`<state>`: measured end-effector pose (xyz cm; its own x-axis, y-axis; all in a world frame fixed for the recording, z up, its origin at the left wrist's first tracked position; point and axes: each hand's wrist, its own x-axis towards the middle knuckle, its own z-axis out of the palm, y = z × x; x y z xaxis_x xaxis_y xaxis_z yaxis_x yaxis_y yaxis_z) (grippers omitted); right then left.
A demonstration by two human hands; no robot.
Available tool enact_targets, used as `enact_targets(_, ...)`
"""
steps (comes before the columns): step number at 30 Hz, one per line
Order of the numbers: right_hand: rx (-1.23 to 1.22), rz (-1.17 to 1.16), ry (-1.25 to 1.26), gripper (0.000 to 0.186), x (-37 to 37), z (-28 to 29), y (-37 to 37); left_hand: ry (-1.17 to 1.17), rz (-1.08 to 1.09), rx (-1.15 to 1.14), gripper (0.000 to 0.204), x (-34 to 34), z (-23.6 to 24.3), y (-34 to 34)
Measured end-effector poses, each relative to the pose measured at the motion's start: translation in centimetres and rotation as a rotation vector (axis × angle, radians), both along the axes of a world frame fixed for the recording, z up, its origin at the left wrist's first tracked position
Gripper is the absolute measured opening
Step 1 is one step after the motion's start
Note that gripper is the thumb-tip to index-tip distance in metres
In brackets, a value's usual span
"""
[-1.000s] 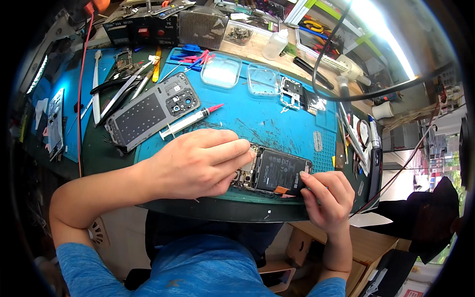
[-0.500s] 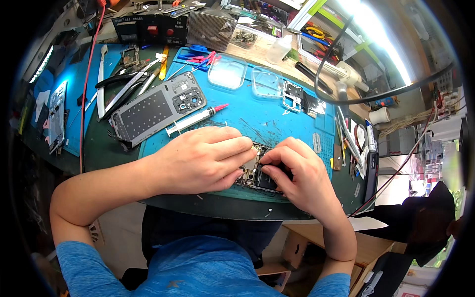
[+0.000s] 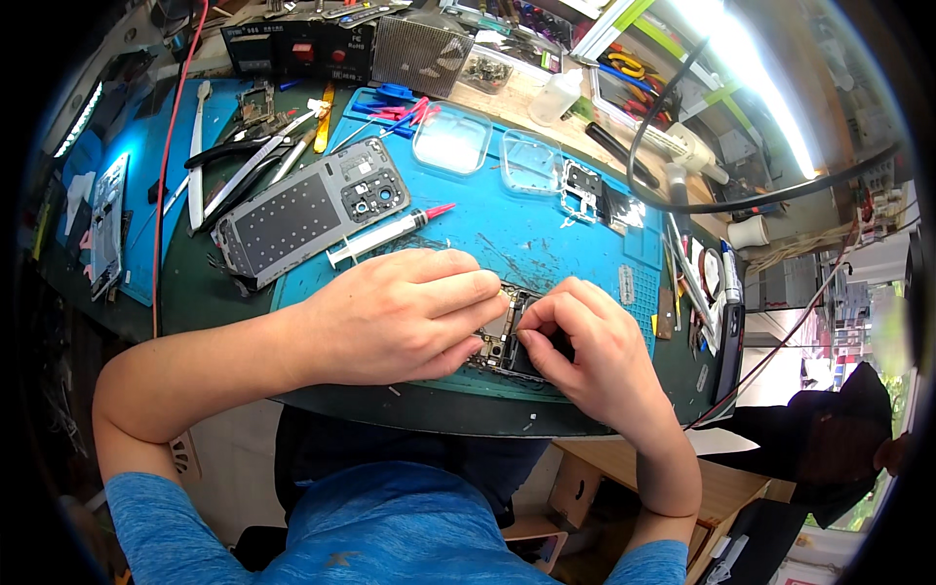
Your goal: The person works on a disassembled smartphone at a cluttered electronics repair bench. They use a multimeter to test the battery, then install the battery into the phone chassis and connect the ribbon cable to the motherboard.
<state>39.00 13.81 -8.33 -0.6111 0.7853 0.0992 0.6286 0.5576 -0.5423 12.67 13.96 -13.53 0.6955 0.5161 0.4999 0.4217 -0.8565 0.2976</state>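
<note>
An opened phone (image 3: 499, 349) with its circuit board and dark inner parts bare lies at the front of the blue mat (image 3: 507, 239). My left hand (image 3: 409, 317) covers its left side, with the fingers bent and close together against it; the fingertips are partly hidden. Thumb and forefinger of my right hand (image 3: 585, 346) pinch together over the dark middle part of the phone. Whatever is between them is too small to make out. Behind my left hand rest a syringe (image 3: 390, 234) with a pink tip and a grey phone back cover (image 3: 307, 214).
Two clear plastic boxes (image 3: 451, 138) stand at the mat's far side, near small phone parts (image 3: 582, 190). Pliers and tweezers (image 3: 258, 166) lie at the left. More tools (image 3: 704, 278) crowd the right edge, and a black cable (image 3: 760, 207) arcs above. A white bottle (image 3: 556, 96) stands behind.
My right hand has shifted very slightly to the right, still pinching over the phone. My left hand holds its place. The whole view has moved a little.
</note>
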Motion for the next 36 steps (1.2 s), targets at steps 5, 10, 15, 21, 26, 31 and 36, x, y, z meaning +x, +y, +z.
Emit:
enact_targets(5, 0.024, -0.010, 0.047, 0.010, 0.7, -0.1, -0.2, 0.009, 0.005, 0.006, 0.050, 0.0, 0.1, 0.0)
enact_targets(10, 0.112, -0.270, 0.256, 0.014, 5.5, 1.6, -2.6, 0.008, -0.020, -0.028, 0.049, 0.0, 0.3, 0.3)
enact_targets(15, 0.600, -0.699, 0.430, 0.020, 14.1, -3.3, -13.1, -0.051, -0.007, -0.062, 0.057, -0.5, 0.7, -0.2)
enact_targets(21, 0.349, -0.463, -0.520, 0.032, 17.2, -16.3, -21.5, -0.074, 0.056, 0.111, 0.065, -0.2, 1.0, -0.3)
enact_targets(26, 0.577, -0.497, -1.091, 0.044, 17.9, -17.5, -18.6, -0.098, 0.066, 0.153, 0.066, -0.8, 1.1, -0.4)
enact_targets(31, 0.360, -0.328, -1.306, 0.046, 20.7, -16.4, -14.8, -0.107, 0.091, 0.185, 0.066, -0.8, 1.2, -0.3)
enact_targets(36, 0.457, -0.268, -1.388, 0.044, 22.3, -15.9, -14.9, -0.145, 0.075, 0.194, 0.068, -0.3, 0.8, -0.1)
